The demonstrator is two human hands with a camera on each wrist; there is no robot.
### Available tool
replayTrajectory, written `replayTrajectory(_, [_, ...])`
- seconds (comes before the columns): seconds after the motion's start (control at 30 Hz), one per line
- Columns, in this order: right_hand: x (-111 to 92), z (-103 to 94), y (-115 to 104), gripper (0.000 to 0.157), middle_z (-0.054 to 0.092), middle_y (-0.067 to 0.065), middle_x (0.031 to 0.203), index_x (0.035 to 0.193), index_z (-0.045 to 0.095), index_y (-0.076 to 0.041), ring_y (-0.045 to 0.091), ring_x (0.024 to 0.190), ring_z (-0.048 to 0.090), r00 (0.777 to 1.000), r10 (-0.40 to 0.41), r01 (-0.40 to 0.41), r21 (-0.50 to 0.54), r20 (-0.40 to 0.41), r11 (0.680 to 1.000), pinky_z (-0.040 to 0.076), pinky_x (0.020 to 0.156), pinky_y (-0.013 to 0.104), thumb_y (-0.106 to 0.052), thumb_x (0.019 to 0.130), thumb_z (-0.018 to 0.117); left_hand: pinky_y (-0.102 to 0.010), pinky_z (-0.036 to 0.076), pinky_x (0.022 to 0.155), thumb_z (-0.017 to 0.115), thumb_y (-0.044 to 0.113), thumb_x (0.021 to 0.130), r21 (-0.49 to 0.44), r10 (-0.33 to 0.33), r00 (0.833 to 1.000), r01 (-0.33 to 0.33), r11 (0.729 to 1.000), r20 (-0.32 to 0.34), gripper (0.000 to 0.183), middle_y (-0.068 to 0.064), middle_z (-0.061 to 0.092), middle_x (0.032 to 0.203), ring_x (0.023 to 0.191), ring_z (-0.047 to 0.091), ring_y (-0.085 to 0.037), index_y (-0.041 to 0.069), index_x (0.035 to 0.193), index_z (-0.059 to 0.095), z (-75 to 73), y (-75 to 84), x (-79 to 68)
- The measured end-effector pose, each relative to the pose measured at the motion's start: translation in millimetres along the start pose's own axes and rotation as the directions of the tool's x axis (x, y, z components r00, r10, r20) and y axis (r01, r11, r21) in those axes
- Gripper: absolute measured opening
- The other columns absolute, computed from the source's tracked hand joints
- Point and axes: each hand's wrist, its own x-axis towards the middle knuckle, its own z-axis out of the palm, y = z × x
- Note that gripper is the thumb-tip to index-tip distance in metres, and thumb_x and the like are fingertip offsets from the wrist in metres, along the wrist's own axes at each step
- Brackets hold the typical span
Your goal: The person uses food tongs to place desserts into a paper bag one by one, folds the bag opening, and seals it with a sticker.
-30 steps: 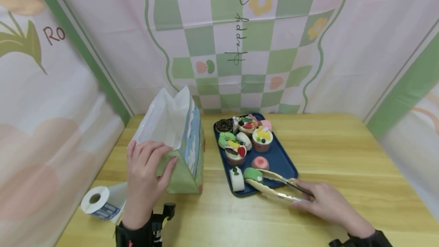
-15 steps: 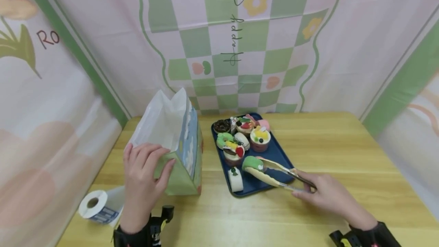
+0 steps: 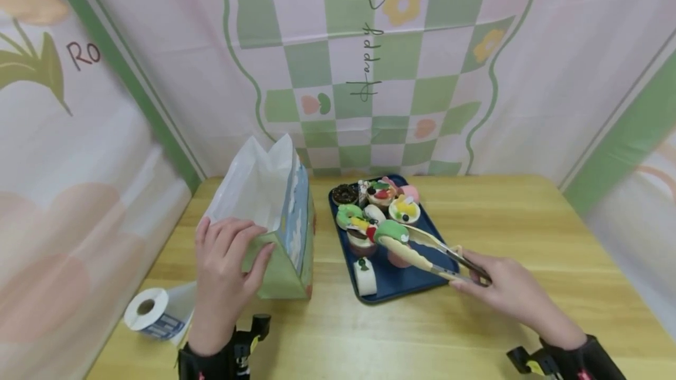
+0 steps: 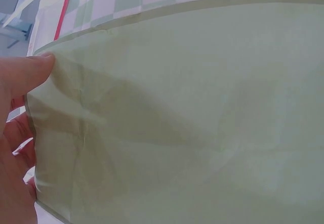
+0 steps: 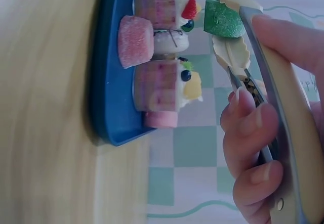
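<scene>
My right hand [image 3: 509, 286] grips a pair of tongs [image 3: 440, 254] with cream tips and metal arms. Between the tips is a green cake [image 3: 391, 231], raised above the blue tray [image 3: 422, 286]; the right wrist view shows the green cake [image 5: 223, 19] clear of the tray. My left hand [image 3: 227, 271] pinches the near rim of a paper bag [image 3: 277, 268], thumb outside and fingers over the edge. The bag stands upright with its mouth open and white inside. In the left wrist view the thumb [image 4: 30, 72] presses the bag's pale green side [image 4: 177, 107].
On the tray are a chocolate donut [image 3: 345, 194], a green donut [image 3: 348, 214], fruit-topped cups [image 3: 404, 210], a white roll cake [image 3: 365, 276] and a pink cake [image 3: 398, 258]. A label roll [image 3: 150, 309] lies left of my left hand. A printed curtain [image 3: 391, 75] hangs behind the table.
The tongs have lifted the green cake up off the front of the tray, above the pink cake and near the cups. My left hand stays on the bag rim.
</scene>
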Motion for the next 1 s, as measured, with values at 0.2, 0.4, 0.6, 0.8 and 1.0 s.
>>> replayTrajectory(0.2, [6, -6.3, -8, 0.07, 0.045, -0.011, 0.064, 0.137, 0.056, -0.007, 0.0, 0.05, 0.033, 1.0, 0.004, -0.004, 0.009, 0.001, 1.0, 0.029, 0.048, 0.019, -0.054, 0.085, 0.068, -0.061, 0.027, 0.106, 0.061, 0.035, 0.093, -0.002, 0.0, 1.0, 0.0, 1.0, 0.005, 0.032, -0.012, 0.068, 0.095, 0.097, 0.058, -0.035, 0.004, 0.095, 0.07, 0.2, 0.3, 0.8])
replayTrajectory(0.4, [14, -12.7, -15, 0.068, 0.048, -0.008, 0.066, 0.137, 0.054, -0.008, 0.002, 0.052, 0.036, 1.0, -0.007, 0.007, 0.01, -0.03, 1.0, 0.029, 0.049, 0.02, -0.051, 0.086, 0.069, -0.061, 0.027, 0.106, 0.062, 0.034, 0.093, -0.008, 0.002, 1.0, -0.001, 1.0, 0.004, 0.031, -0.012, 0.068, 0.095, 0.097, 0.058, -0.035, 0.004, 0.095, 0.069, 0.5, 0.1, 0.7])
replayTrajectory(0.6, [21, -22.1, -22, 0.071, 0.05, -0.007, 0.066, 0.137, 0.052, -0.003, 0.004, 0.053, 0.038, 0.999, -0.008, 0.009, 0.015, -0.049, 1.0, 0.029, 0.05, 0.021, -0.05, 0.086, 0.069, -0.061, 0.027, 0.107, 0.061, 0.034, 0.093, -0.004, -0.005, 1.0, 0.005, 1.0, 0.009, 0.032, -0.012, 0.068, 0.095, 0.098, 0.057, -0.035, 0.004, 0.095, 0.069, -0.2, 0.3, 0.3])
replayTrajectory(0.8, [29, -32.7, -31, 0.069, 0.051, -0.006, 0.067, 0.134, 0.053, -0.005, 0.005, 0.052, 0.039, 0.999, -0.004, 0.004, 0.002, -0.045, 1.0, 0.029, 0.05, 0.021, -0.054, 0.087, 0.066, -0.061, 0.027, 0.107, 0.061, 0.034, 0.093, -0.006, -0.012, 1.0, 0.012, 1.0, 0.016, 0.031, -0.012, 0.068, 0.095, 0.098, 0.058, -0.034, 0.004, 0.096, 0.069, -0.6, 0.5, 0.4])
replayTrajectory(1.0, [38, -41.0, -40, 0.051, 0.05, -0.008, 0.067, 0.119, 0.057, -0.014, 0.002, 0.049, 0.037, 0.991, -0.073, 0.072, -0.017, -0.116, 0.997, 0.03, 0.048, 0.021, -0.052, 0.086, 0.068, -0.061, 0.027, 0.106, 0.061, 0.035, 0.093, -0.002, -0.007, 1.0, 0.007, 1.0, 0.014, 0.032, -0.012, 0.068, 0.096, 0.098, 0.058, -0.034, 0.004, 0.096, 0.07, -1.0, 0.8, 0.4])
